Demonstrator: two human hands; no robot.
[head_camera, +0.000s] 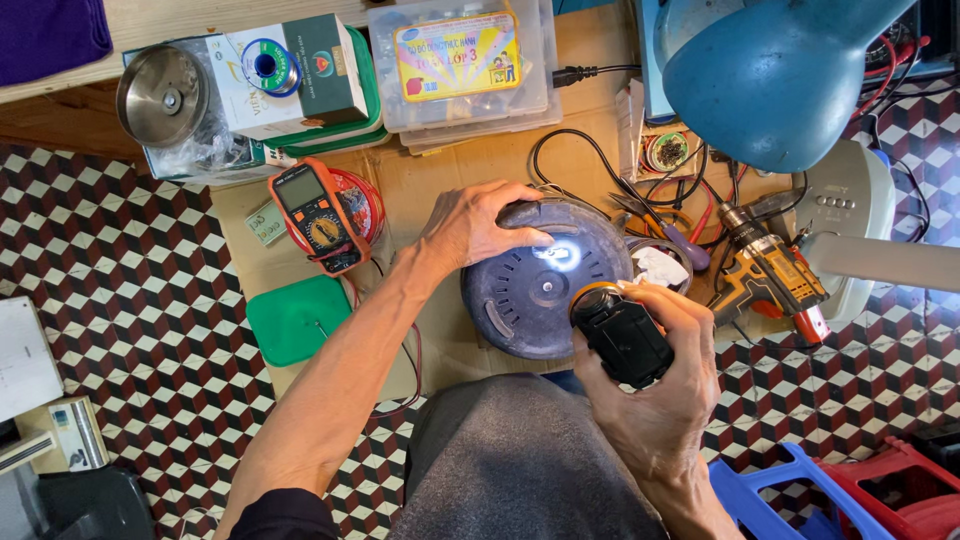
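An inspection step appears to be in hand. A round, dark blue-grey appliance (545, 275), turned base-up, is steadied on a sheet of cardboard (440, 180) laid over the tiled floor, directly in front of the person's knees. The left hand (470, 225) is spread flat over the appliance's upper left edge, fingers extended and pressing rather than gripping. The right hand (660, 380) is closed firmly around a black torch (620, 335), and its beam is thrown as a bright spot on the base near the middle.

As a judgement, the next move calls for the beam to be held steady on whichever fastener or vent is being examined, while the appliance is kept from rocking; a tool would then have to be taken up, which means one hand must be freed.

Counted about the work: one appliance, one torch, one orange multimeter (315, 215), one cordless drill (765, 275) (lying on its side to the right), one green lid or pad (295, 320), one blue desk lamp (770, 70), one steel funnel-shaped piece (160, 95), and what look like two stacked clear plastic boxes (460, 65), though the stack is hard to separate. Loose pliers and wires beyond the appliance are too tangled to count.
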